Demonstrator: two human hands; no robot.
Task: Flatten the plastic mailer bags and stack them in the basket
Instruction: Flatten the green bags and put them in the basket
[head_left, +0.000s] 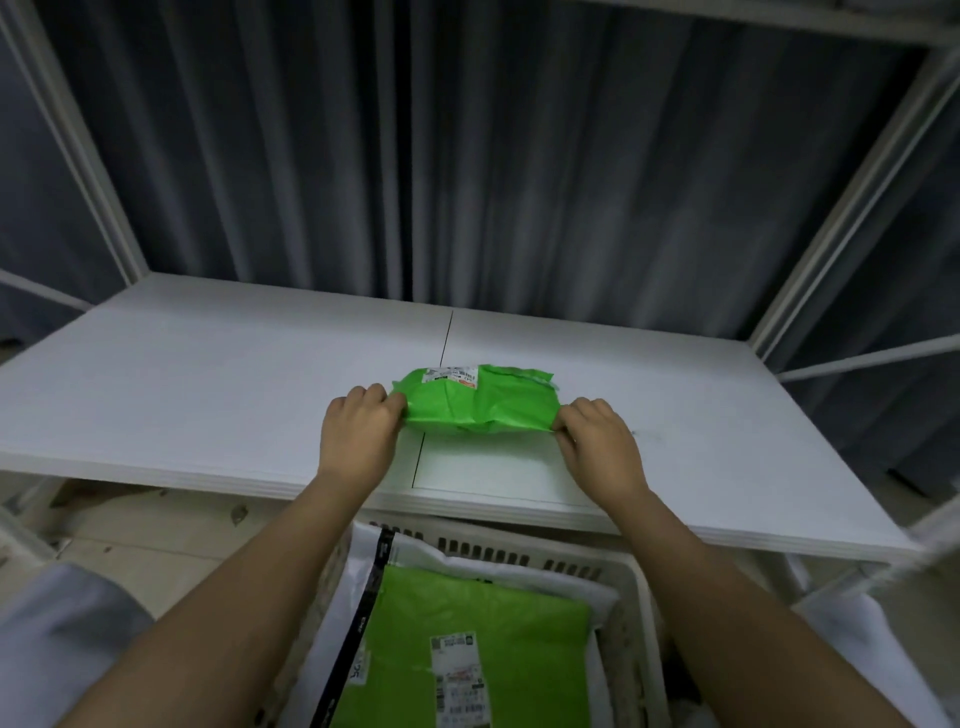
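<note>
The left hand and right hand each pinch an end of the crumpled green mailer bag, arms outstretched over the white table.

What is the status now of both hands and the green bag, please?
Left hand and right hand pinch the ends of the crumpled green mailer on the white table. Basket below holds flat mailers. Nothing in the way.
</note>
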